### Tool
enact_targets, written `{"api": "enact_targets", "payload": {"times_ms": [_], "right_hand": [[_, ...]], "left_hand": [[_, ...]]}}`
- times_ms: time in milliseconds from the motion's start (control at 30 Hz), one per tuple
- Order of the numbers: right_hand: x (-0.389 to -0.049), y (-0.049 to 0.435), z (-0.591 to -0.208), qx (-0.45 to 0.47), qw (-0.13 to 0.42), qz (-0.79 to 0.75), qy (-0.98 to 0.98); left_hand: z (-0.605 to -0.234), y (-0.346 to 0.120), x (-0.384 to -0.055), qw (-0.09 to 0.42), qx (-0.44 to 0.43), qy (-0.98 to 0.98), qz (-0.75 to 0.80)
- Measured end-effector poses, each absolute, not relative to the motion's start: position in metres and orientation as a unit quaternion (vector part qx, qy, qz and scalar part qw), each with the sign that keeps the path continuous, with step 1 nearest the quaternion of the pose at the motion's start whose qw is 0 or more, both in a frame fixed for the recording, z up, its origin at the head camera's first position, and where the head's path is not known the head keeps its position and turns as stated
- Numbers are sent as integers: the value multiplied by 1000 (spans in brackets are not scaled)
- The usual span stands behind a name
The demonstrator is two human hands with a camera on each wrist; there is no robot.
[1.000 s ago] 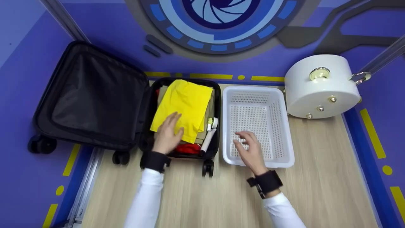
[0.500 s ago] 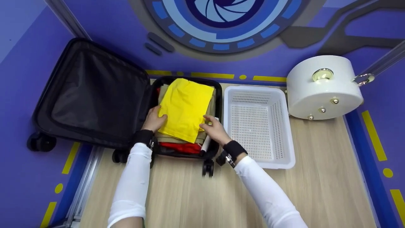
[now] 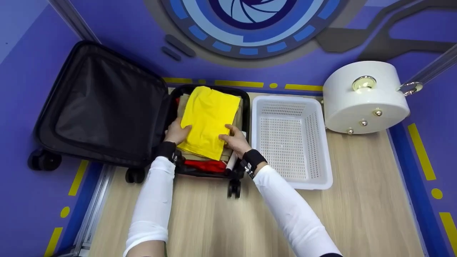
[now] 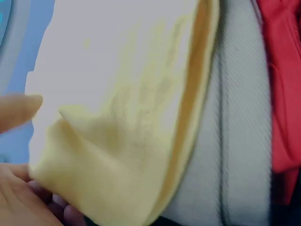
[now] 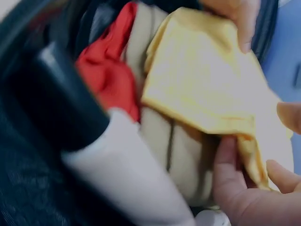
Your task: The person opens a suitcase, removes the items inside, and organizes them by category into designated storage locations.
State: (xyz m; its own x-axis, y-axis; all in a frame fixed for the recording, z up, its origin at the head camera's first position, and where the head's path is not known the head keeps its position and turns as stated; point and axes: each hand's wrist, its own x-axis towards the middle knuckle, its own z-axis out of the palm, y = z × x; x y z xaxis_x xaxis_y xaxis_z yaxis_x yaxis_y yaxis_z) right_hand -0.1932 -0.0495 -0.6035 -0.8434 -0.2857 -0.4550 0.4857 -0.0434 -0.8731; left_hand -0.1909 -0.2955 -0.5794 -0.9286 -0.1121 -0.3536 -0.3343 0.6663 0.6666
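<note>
A folded yellow garment [image 3: 209, 119] lies on top of the clothes in the open black suitcase [image 3: 246, 110]. My left hand [image 3: 177, 132] holds its left edge, thumb on top and fingers tucked beneath, as the left wrist view shows. At the opposite edge my right hand [image 3: 236, 140] pinches the fabric; in the right wrist view its fingers [image 5: 228, 165] reach under the hem. Beneath the yellow piece are beige folded clothes [image 5: 157, 136] and a red cloth [image 5: 110, 75]. A white bottle with a black cap [image 5: 124, 162] lies along the suitcase's right side, partly hidden by my right hand in the head view.
The suitcase lid [image 3: 110, 110] leans open at the left, its wheels [image 3: 135, 175] toward me. A white perforated plastic basket [image 3: 292, 186] stands right beside the suitcase. Farther right is a white drum-shaped case [image 3: 360, 92] with gold studs. Blue walls [image 3: 221, 71] enclose the wooden surface [image 3: 210, 214].
My right hand has come left from over the basket to the garment's right edge. My left hand has shifted from above the garment to its left edge. The garment has barely moved.
</note>
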Motion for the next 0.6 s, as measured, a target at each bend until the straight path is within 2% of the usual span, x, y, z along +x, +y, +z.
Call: {"api": "enact_targets", "payload": {"times_ms": [167,233,600], "right_hand": [[-193,-50,-604,83,260,-703,657],[-192,-49,-601,80,249,-692,673],[-194,-24,-569,63,146,-723,672]], "left_hand": [[-575,-289,-189,208,-89,875,428],[-573,-286,-187,213,-85,866,443],[-551,-273,-169,100,-85,831,540]]}}
